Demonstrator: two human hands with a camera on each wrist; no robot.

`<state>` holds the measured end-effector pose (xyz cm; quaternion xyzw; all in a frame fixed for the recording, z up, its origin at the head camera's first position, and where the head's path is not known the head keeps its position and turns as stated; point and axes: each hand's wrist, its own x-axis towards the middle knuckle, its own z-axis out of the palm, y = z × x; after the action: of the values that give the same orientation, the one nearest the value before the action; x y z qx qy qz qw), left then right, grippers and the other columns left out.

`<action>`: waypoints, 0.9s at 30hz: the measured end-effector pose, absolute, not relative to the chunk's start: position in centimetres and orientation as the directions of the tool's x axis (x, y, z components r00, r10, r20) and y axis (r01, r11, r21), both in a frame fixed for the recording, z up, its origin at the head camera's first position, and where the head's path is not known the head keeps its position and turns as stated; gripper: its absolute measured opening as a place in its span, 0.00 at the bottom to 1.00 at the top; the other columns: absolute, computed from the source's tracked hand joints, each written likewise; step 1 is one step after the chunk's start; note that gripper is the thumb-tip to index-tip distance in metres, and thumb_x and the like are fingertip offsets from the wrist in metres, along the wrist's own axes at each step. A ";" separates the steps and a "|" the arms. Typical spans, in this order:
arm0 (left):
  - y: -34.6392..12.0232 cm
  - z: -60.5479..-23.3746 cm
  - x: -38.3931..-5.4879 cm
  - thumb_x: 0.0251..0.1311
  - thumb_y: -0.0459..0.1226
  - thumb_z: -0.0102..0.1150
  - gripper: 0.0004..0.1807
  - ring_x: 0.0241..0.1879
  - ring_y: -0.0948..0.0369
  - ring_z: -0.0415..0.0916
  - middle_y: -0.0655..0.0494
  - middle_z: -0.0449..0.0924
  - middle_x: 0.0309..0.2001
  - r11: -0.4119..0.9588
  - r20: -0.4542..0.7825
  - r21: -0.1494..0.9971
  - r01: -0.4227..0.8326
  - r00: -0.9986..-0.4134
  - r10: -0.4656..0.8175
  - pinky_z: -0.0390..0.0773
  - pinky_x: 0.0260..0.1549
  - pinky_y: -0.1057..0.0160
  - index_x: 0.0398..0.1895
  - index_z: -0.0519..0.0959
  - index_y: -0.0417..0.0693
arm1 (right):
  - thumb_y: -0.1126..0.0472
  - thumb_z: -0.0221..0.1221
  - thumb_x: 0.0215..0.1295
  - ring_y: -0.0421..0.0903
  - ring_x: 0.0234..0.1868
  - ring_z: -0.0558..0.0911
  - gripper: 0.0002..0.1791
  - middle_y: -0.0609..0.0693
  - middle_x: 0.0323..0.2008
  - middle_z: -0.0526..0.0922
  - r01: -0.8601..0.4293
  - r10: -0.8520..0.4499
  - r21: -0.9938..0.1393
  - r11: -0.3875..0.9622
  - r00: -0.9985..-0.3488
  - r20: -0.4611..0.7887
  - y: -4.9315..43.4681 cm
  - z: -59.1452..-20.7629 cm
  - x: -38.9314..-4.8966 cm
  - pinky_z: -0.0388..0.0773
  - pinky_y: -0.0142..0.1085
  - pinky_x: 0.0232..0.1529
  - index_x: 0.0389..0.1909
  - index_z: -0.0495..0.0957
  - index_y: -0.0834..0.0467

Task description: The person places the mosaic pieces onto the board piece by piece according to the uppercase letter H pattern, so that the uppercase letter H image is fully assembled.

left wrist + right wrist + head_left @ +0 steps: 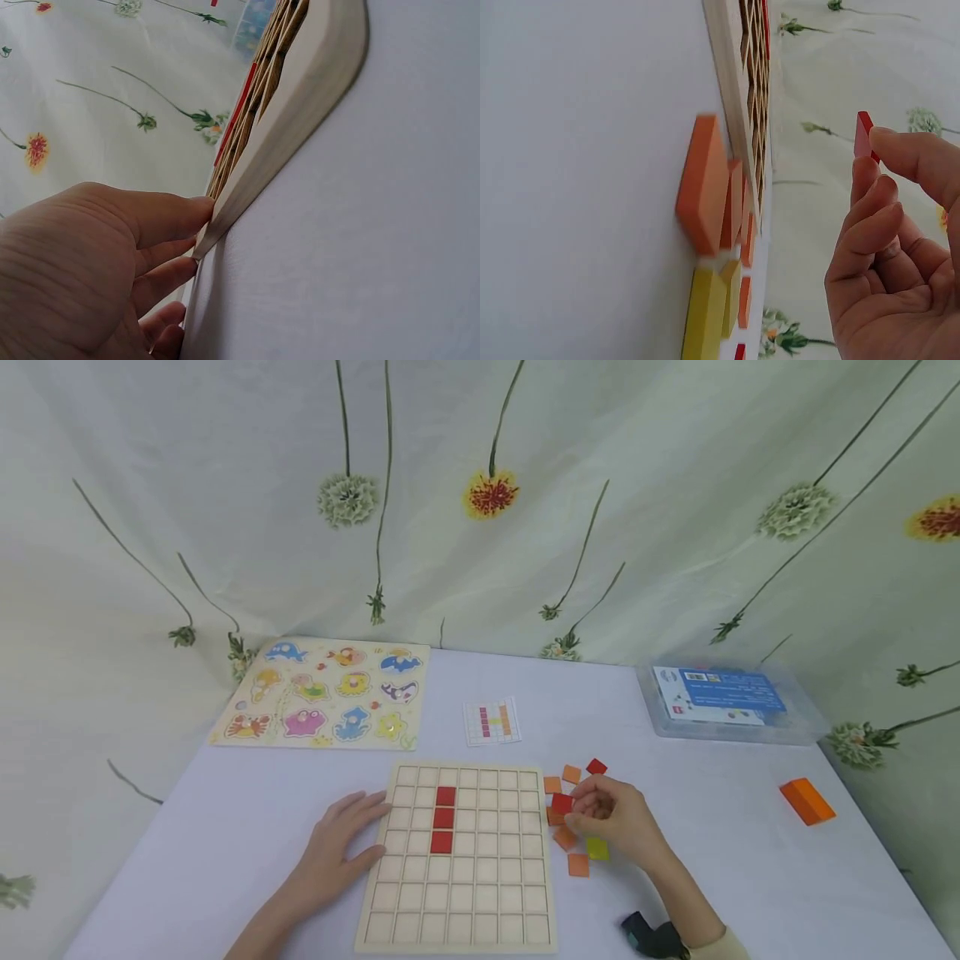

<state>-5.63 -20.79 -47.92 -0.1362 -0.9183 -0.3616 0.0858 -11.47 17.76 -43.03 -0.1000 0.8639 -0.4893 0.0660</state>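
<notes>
One red tile (562,803) is pinched in the right grip (619,820).

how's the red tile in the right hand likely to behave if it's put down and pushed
The red tile is probably stiff: pinched by the right hand, it shows no bend. Small and thin, it is likely light. Its flat faces and straight edges suggest it would slide rather than roll.

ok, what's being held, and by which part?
Right hand pinches a small red square tile by one edge; left hand only rests against the left edge of the pale wooden grid board.
</notes>
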 end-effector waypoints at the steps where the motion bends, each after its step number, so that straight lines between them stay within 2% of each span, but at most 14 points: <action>1: -20.8 -47.9 -5.6 0.53 0.32 0.67 0.28 0.67 0.42 0.60 0.47 0.73 0.65 0.701 0.259 0.640 0.314 -0.947 0.188 0.58 0.57 0.29 0.60 0.76 0.48 | 0.65 0.72 0.51 0.40 0.25 0.76 0.13 0.49 0.27 0.81 -0.118 -0.268 -0.867 0.483 -0.963 -0.018 17.2 -42.9 -11.2 0.76 0.26 0.27 0.37 0.80 0.60; 7: -20.8 -47.9 -5.7 0.53 0.32 0.67 0.28 0.67 0.42 0.59 0.46 0.73 0.65 0.695 0.252 0.648 0.312 -0.949 0.191 0.58 0.57 0.29 0.60 0.76 0.48 | 0.65 0.72 0.51 0.37 0.25 0.75 0.13 0.49 0.27 0.81 -0.170 -0.413 -0.899 0.403 -0.911 -0.013 13.7 -42.2 -10.1 0.74 0.25 0.26 0.36 0.80 0.60; 12: -20.8 -47.9 -5.7 0.54 0.33 0.66 0.28 0.68 0.42 0.59 0.46 0.73 0.65 0.698 0.237 0.652 0.297 -0.954 0.184 0.57 0.58 0.28 0.61 0.76 0.48 | 0.62 0.73 0.50 0.34 0.22 0.74 0.11 0.46 0.23 0.80 -0.201 -0.488 -0.889 0.412 -0.872 -0.029 10.5 -42.4 -9.5 0.73 0.24 0.25 0.33 0.81 0.56; 20: -20.7 -47.8 -5.8 0.54 0.33 0.67 0.28 0.68 0.42 0.58 0.47 0.72 0.66 0.702 0.211 0.656 0.276 -0.961 0.181 0.57 0.59 0.28 0.61 0.76 0.50 | 0.63 0.73 0.49 0.34 0.23 0.77 0.11 0.42 0.21 0.79 -0.146 -0.525 -0.892 0.428 -0.844 -0.114 6.9 -43.5 -8.6 0.77 0.26 0.27 0.29 0.80 0.55; 27: -20.8 -47.8 -5.7 0.53 0.32 0.67 0.29 0.68 0.43 0.58 0.47 0.73 0.66 0.706 0.212 0.652 0.276 -0.961 0.179 0.57 0.58 0.28 0.61 0.76 0.49 | 0.66 0.73 0.48 0.33 0.21 0.77 0.11 0.41 0.19 0.79 -0.146 -0.557 -0.900 0.411 -0.822 -0.121 5.2 -43.9 -8.5 0.77 0.26 0.26 0.28 0.79 0.57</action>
<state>-5.70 -20.78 -47.76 -0.1236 -0.9212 -0.3630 0.0666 -8.49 5.24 -43.91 -0.2159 0.8142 -0.4980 0.2062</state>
